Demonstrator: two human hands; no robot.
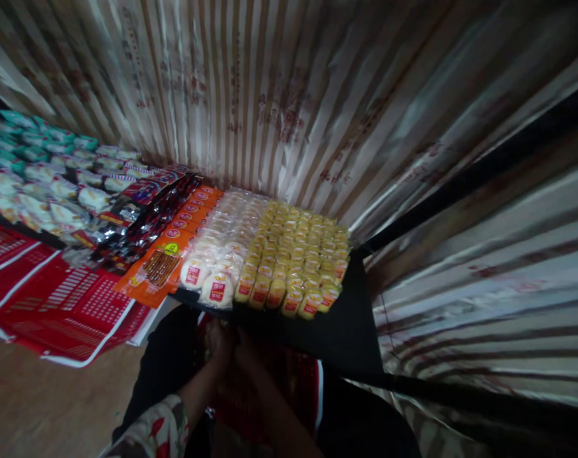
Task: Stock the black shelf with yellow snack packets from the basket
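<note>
Both hands are close together at the near edge of the dark shelf, over a red basket (319, 394) with a white rim between the knees. My left hand (218, 342) looks closed, with a small pale glint at its fingertips that I cannot make out. Beside it is my right hand (242, 350), its fingers lost in shadow. Just beyond them on the shelf (351, 331) stand rows of small yellow wrapped packs (291, 261). To their left are white round wrapped crackers (217, 286). The basket's contents are too dark to name.
An orange snack packet (158, 270) lies left of the crackers, followed by dark shiny packets (140, 210), white packets (69, 191) and green packets (31, 137). Red baskets (79, 312) stand at the left. Striped sheeting (279, 95) hangs behind, and a black bar (461, 184) slants at right.
</note>
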